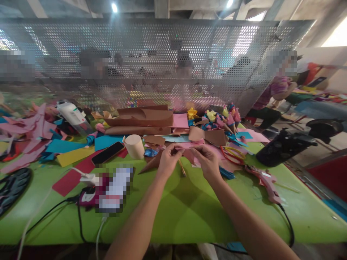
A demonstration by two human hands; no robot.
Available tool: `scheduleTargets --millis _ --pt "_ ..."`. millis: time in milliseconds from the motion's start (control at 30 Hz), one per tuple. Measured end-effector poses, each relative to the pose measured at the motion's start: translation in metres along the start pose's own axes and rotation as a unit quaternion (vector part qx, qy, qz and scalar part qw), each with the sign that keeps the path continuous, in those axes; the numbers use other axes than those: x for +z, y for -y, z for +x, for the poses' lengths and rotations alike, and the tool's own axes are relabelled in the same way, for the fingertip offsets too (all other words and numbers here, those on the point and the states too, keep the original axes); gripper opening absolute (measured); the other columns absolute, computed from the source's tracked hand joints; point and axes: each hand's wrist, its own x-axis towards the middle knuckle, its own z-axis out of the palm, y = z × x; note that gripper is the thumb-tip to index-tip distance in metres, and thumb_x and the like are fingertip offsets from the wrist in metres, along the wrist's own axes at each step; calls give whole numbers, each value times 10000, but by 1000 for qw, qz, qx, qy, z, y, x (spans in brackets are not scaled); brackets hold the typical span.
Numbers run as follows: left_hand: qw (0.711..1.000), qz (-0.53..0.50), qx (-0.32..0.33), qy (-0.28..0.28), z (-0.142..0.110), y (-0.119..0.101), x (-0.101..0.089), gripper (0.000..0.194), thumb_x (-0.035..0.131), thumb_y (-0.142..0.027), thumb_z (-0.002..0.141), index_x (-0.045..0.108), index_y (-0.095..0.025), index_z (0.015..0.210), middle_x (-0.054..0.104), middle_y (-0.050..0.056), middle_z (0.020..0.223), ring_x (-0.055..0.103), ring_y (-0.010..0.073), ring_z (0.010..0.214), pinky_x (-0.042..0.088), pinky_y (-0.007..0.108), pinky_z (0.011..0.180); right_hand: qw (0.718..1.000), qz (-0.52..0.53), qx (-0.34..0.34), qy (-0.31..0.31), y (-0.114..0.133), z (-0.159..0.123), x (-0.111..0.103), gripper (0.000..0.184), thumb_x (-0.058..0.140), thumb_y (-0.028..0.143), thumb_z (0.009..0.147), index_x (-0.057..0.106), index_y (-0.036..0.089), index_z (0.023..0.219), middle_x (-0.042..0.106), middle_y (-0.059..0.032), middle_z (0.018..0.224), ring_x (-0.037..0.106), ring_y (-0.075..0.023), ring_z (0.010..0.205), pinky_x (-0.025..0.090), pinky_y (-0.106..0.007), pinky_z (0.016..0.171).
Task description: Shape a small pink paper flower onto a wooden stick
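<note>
A piece of pink paper [187, 147] is stretched between my two hands over the green table. My left hand [171, 157] pinches its left end between thumb and fingers. At the other end, my right hand [206, 159] pinches it the same way. Just below the paper, a pencil [182, 168] lies on the table. Brown paper [150, 165] in a pointed shape rests left of my left hand. Yellow-and-red handled scissors [233, 156] and folded blue paper [227, 173] lie to the right of my right hand.
A pink glue gun [267, 183] lies at right, near a black bottle [284, 146]. At left are a cream roll [135, 147], a dark phone [107, 153], a magenta power strip [88, 198] and cables. Paper flowers [211, 116] and brown sheets [141, 118] line the perforated metal screen [151, 47].
</note>
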Motion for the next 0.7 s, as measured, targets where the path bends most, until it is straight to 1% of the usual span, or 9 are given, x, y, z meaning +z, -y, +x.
scheduleTargets --millis 133,233,367,500,700 --pt "1000 0 -5 1 0 -1 0 252 756 -391 721 701 -178 846 665 8 761 579 138 693 457 230 650 1000 -14 0 6 -2 1 -1 285 769 458 671 726 215 814 710 -35 764 582 -176 689 451 -288 614" --pt "1000 10 -1 5 0 -2 -1 232 760 -374 717 707 -175 823 667 4 746 577 133 683 447 227 644 1000 -20 -8 9 -3 1 -1 259 761 452 675 711 211 758 690 -27 710 570 -171 667 447 -287 611" --pt "1000 16 4 25 -1 -4 0 216 749 -362 733 730 -175 840 711 32 805 617 153 742 471 245 702 999 -25 -11 19 -3 0 -1 228 754 428 691 702 211 737 676 -20 689 556 -163 650 434 -282 603" --pt "1000 11 2 17 -1 -5 1 207 768 -358 714 742 -180 818 731 44 816 643 175 772 493 268 735 999 -32 -11 35 -3 -2 -2 240 741 443 714 696 209 742 664 -22 679 548 -162 636 427 -274 570" --pt "1000 1 1 13 -2 -3 3 184 766 -341 717 742 -185 810 732 33 791 655 169 757 504 262 724 999 -38 -20 33 -4 -3 -3 231 730 438 725 683 211 726 647 -14 657 533 -156 619 414 -265 553"
